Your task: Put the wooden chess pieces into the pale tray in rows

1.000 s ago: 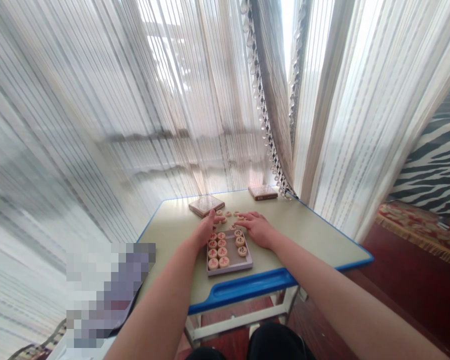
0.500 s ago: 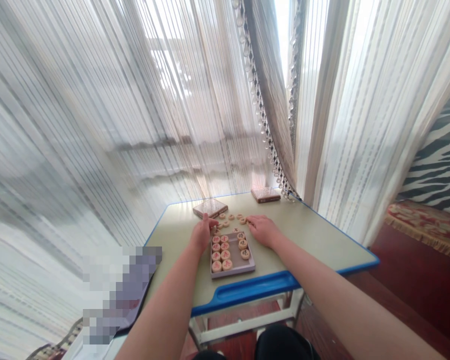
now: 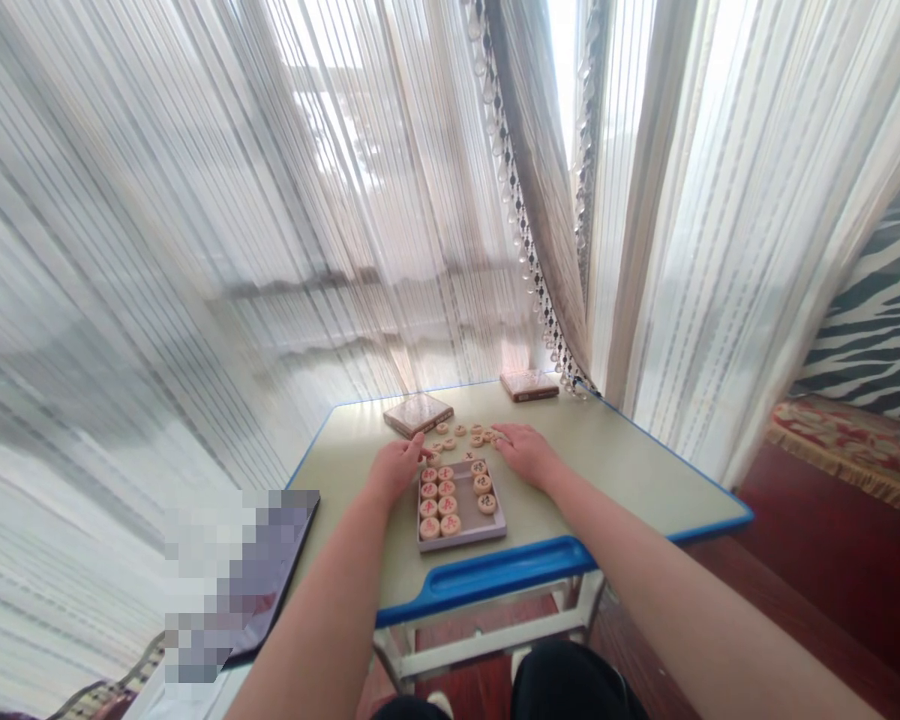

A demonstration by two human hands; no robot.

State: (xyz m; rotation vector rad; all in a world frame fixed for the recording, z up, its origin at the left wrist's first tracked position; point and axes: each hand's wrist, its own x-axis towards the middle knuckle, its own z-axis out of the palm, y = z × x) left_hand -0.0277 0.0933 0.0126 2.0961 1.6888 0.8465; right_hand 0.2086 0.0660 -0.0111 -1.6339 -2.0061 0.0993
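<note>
A shallow pale lilac box (image 3: pixel 461 542) stands near the front of the table. Round wooden Chinese chess pieces with red characters (image 3: pixel 448 505) fill its left side in two columns. Black-marked pieces (image 3: pixel 483 485) line its right side, with bare floor between. Beyond the box, several loose pieces (image 3: pixel 460 431) lie on the tabletop. My left hand (image 3: pixel 397 467) is at the box's far left corner, fingers apart beside a loose piece (image 3: pixel 433 459). My right hand (image 3: pixel 525 455) rests at the right of the loose pieces, its fingertips closed around one piece (image 3: pixel 498 440), partly hidden.
The cream table (image 3: pixel 607 480) has a blue edge and a blue front groove (image 3: pixel 506 568). Two flat boxes (image 3: pixel 418 412) lie toward its far side, one left and one right. A dark-edged tablet-like panel (image 3: pixel 270 580) is at the left. Sheer curtains (image 3: pixel 390 230) hang behind.
My left hand has lowered slightly toward me and left, its fingers now nearer the loose piece by the box. My right hand has stayed by the loose pieces, and a few have shifted.
</note>
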